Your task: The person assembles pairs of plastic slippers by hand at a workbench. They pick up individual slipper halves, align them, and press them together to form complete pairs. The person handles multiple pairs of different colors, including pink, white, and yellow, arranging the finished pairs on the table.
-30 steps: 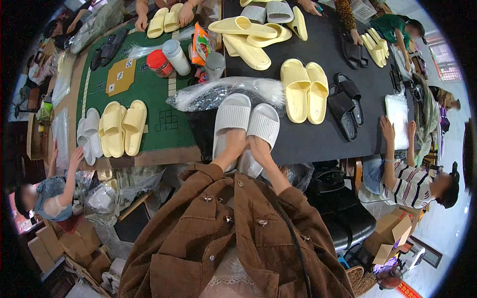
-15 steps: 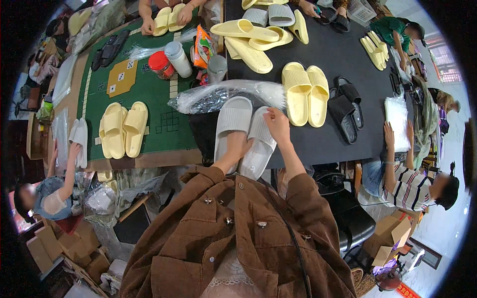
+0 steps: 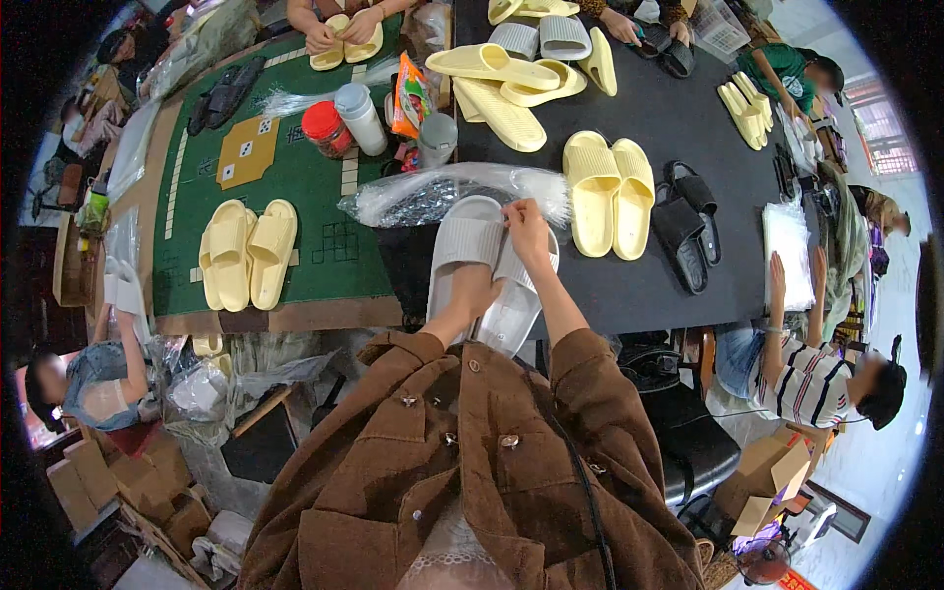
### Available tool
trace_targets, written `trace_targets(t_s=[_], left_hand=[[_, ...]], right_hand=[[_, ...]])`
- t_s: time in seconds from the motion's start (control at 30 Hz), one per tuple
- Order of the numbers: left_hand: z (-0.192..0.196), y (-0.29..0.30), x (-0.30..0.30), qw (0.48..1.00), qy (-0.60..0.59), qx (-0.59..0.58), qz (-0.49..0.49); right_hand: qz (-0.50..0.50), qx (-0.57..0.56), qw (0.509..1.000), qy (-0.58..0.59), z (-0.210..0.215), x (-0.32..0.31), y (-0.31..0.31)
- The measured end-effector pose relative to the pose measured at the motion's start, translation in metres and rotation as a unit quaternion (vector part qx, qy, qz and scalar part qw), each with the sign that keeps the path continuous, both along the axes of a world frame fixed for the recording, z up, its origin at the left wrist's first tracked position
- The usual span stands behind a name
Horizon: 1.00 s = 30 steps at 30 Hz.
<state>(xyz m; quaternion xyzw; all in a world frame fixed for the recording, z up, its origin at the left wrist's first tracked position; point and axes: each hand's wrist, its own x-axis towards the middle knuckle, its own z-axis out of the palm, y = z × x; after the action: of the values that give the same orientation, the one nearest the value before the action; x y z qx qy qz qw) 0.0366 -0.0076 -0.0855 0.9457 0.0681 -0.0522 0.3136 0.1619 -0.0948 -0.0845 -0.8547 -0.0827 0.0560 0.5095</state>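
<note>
A pair of light grey slide slippers [image 3: 460,238], toes pointing away, is at the table's near edge in front of me. My left hand [image 3: 474,291] reaches between the two slippers and grips them at their inner sides, its fingertips partly hidden by the strap and footbed. At the inner edge of the right slipper's strap, my right hand [image 3: 527,232] has its fingers pinched together. Whatever is between those fingers is too small to make out. Just beyond the toes lies a bundle of clear plastic strands [image 3: 531,187] in a crinkled bag.
Yellow slippers [image 3: 593,197] and black slippers [image 3: 686,231] lie to the right, more yellow slippers [image 3: 248,258] to the left. A red-lidded jar [image 3: 325,128] and a white bottle [image 3: 360,120] stand beyond the bundle. Other people work around the table; one handles yellow slippers opposite.
My right hand has moved slightly left and up along the right slipper's strap, its fingers closer to the left slipper. The left hand keeps its hold, and the slippers are tilted a little differently.
</note>
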Motion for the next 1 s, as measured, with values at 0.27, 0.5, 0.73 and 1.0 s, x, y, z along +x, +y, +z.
trace_targets(t_s=[0.27, 0.5, 0.73, 1.0], left_hand=[[-0.004, 0.0, -0.003, 0.999, -0.036, -0.017, 0.024], [0.0, -0.001, -0.001, 1.0, -0.021, -0.001, 0.014], [-0.001, 0.0, -0.002, 1.0, -0.024, -0.006, 0.018], [-0.001, 0.001, -0.001, 1.0, -0.002, -0.013, 0.011]], right_hand=[[-0.006, -0.045, 0.992, -0.119, 0.023, -0.002, -0.02], [0.01, -0.149, 0.986, -0.069, 0.029, -0.011, -0.017], [0.064, -0.091, 0.993, -0.034, 0.026, -0.003, -0.012], [0.13, -0.063, 0.989, -0.034, 0.049, 0.0, -0.002]])
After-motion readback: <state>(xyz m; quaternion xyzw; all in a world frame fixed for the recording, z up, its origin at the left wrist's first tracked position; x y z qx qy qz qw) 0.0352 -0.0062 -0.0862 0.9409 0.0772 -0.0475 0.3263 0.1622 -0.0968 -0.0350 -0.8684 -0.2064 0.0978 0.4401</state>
